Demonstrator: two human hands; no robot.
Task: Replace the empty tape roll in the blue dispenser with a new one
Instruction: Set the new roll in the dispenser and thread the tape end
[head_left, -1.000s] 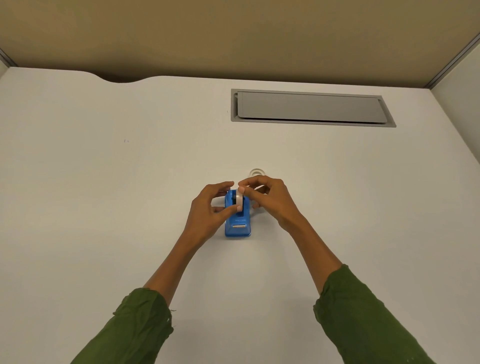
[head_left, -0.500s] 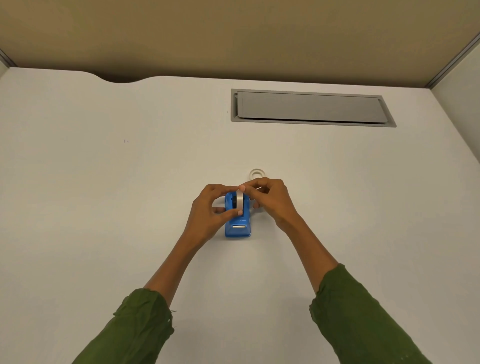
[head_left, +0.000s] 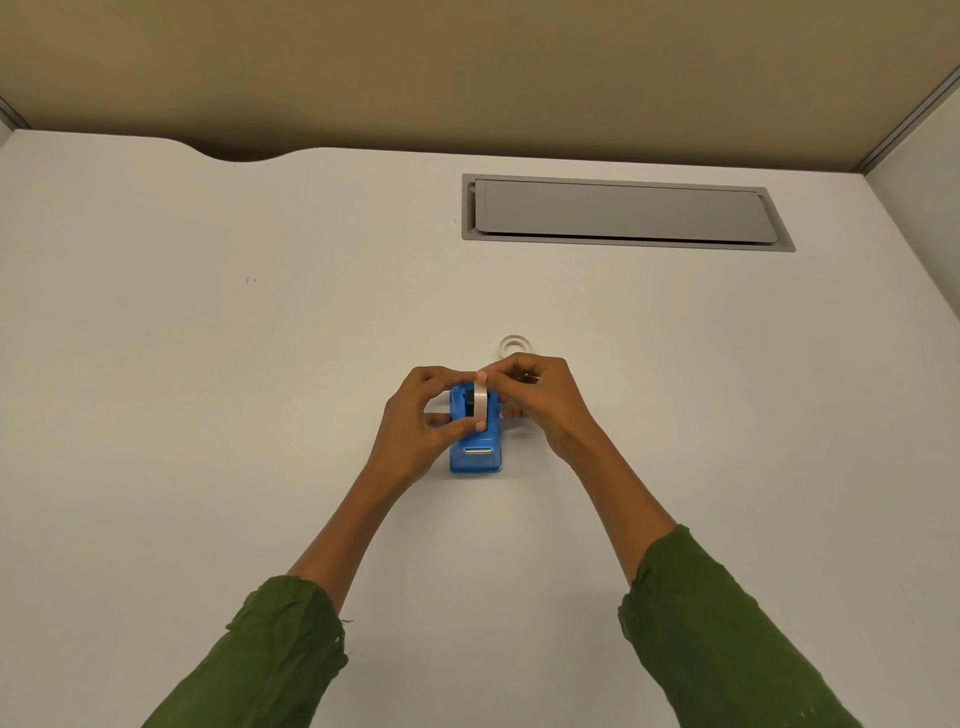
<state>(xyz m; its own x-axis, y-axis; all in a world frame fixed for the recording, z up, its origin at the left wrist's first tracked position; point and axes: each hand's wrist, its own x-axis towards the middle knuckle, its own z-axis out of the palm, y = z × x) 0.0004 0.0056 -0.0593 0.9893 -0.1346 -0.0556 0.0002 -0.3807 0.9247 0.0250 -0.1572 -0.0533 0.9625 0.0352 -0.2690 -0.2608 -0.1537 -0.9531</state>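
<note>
Dispenser (head_left: 476, 452): blue, on the white desk (head_left: 208, 364) at frame centre, cutter end toward you.
Roll (head_left: 480, 405): white, on edge in the dispenser's cradle, between your two hands.
Left hand (head_left: 415, 421): your thumb and fingers are pinched on the roll from the left.
Right hand (head_left: 540, 400): your fingertips meet the roll's top; curled closed on it.
Empty core (head_left: 516, 344): lies flat just above your right hand.
Hatch (head_left: 623, 213): grey, upper right.
</note>
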